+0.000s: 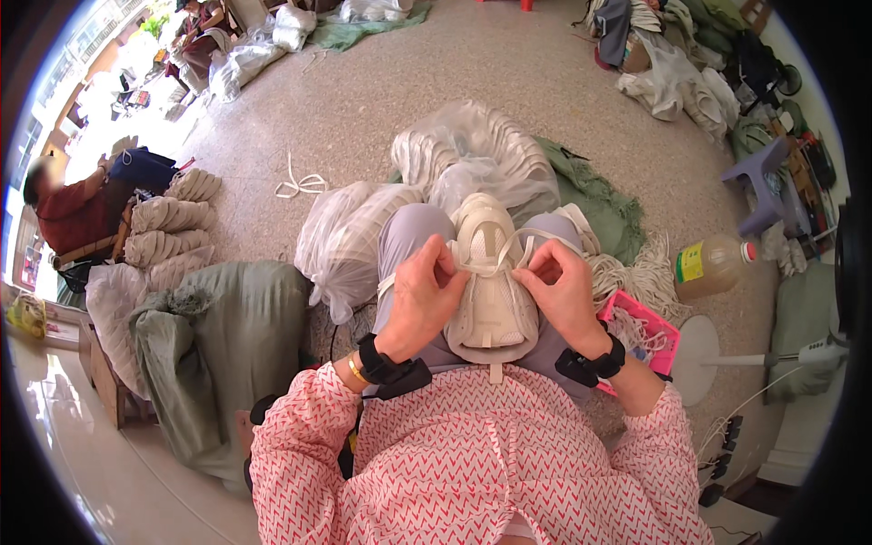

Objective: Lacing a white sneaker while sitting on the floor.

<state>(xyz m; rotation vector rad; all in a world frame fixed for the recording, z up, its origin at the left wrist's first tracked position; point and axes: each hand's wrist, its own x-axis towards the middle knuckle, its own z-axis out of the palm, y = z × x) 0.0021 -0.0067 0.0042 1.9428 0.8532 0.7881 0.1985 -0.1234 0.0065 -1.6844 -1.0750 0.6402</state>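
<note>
A cream-white shoe upper lies on my lap, toe pointing away from me. My left hand pinches a flat white lace at the shoe's left side. My right hand pinches the same lace on the right side. The lace runs across the shoe's opening between my fingers. Both wrists wear black bands.
Clear plastic bags of white shoe parts sit in front of my knees. A pink basket with white laces stands at my right, beside a plastic bottle. A green cloth sack lies at my left. A person sits far left.
</note>
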